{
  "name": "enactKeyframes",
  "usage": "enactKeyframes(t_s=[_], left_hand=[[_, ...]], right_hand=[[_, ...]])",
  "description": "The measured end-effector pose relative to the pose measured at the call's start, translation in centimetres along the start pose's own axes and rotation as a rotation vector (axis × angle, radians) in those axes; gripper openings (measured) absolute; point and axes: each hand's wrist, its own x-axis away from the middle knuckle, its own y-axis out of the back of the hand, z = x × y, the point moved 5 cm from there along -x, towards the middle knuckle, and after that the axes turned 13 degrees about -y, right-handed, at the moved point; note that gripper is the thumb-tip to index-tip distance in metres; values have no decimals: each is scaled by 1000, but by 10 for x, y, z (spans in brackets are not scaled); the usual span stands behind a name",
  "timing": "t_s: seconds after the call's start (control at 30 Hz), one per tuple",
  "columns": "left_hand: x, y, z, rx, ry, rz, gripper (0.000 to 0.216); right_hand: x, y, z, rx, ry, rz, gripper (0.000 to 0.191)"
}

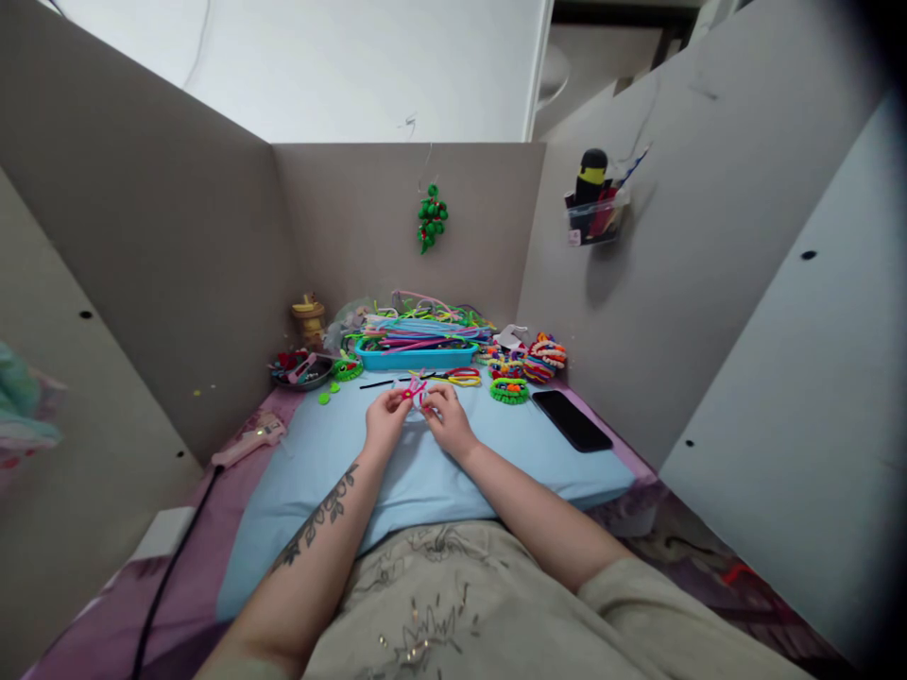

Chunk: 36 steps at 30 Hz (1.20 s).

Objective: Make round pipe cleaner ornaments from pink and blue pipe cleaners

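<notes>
My left hand and my right hand meet above the light blue cloth. Between their fingertips is a bent pink pipe cleaner, pinched from both sides; its exact shape is too small to make out. Just behind my hands lie scissors with red and yellow handles and a thin black stick. Further back, a blue tray is heaped with pipe cleaners in many colours.
A phone and a green fuzzy ring lie to the right, near bundled colourful crafts. On the left are a pink glue gun with a black cord, and a dark bowl. Grey panels enclose three sides.
</notes>
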Motion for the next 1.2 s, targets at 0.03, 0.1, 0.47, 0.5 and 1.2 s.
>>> enactKeyframes(t_s=[0.03, 0.1, 0.47, 0.5, 1.2], left_hand=[[-1, 2, 0, -5, -7, -22, 30], [-2, 4, 0, -15, -21, -52, 31], [-6, 23, 11, -81, 21, -260, 33], [-6, 22, 10, -80, 14, -250, 33], [9, -8, -24, -221, -270, 166, 18]], right_hand=[[1, -2, 3, -13, 26, 32, 13], [4, -7, 8, -45, 83, 128, 19], [27, -23, 38, 25, 387, 447, 27], [25, -22, 37, 2, 360, 407, 29], [-5, 10, -12, 59, -82, -165, 11]])
